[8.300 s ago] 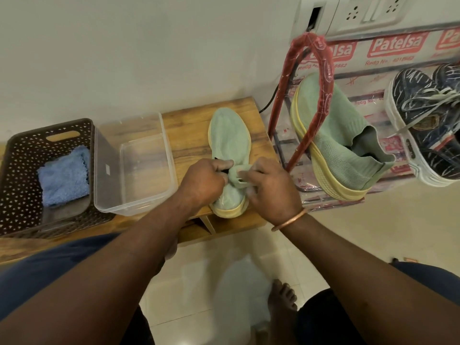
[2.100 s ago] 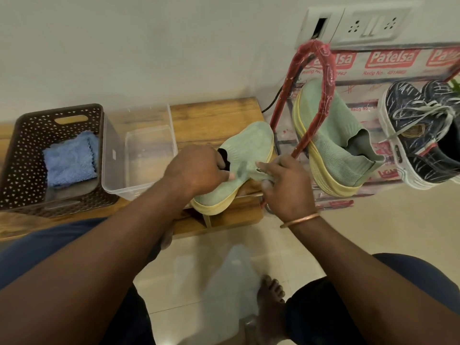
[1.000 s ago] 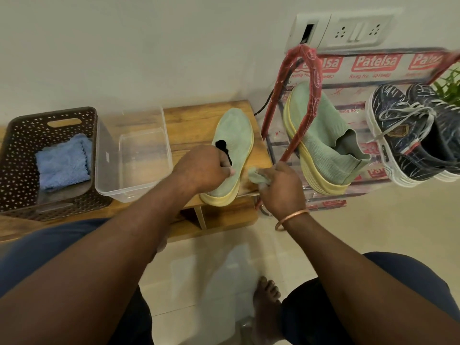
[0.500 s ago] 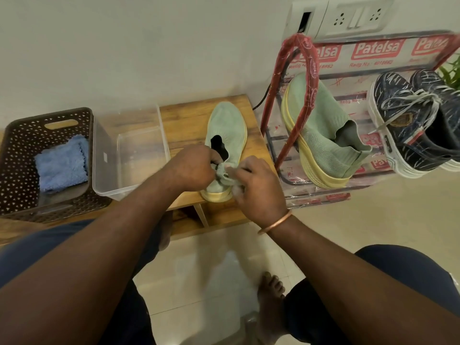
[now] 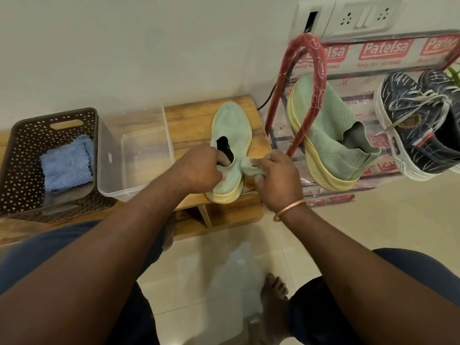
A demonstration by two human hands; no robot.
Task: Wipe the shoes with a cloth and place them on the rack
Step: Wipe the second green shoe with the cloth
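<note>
A pale green knit shoe [image 5: 232, 128] with a yellow sole lies on the wooden bench [image 5: 191, 120], toe pointing to the wall. My left hand [image 5: 198, 170] grips its heel at the collar, thumb at the opening. My right hand [image 5: 275, 180] holds a small green cloth [image 5: 249, 166] bunched against the right side of the heel. The matching green shoe [image 5: 331, 135] leans on the shoe rack [image 5: 306, 78] to the right, beside a dark blue laced pair [image 5: 420, 125].
A clear plastic tub [image 5: 135, 153] stands on the bench left of the shoe. Further left, a brown perforated basket [image 5: 29, 155] holds a blue cloth [image 5: 66, 166]. A wall socket plate [image 5: 348, 16] sits above the rack. My bare foot [image 5: 275, 302] rests on the tiled floor.
The shoe was tilted and turned earlier, then set flat again. In the last half second my right hand with the cloth has shifted from the heel's back to its right side.
</note>
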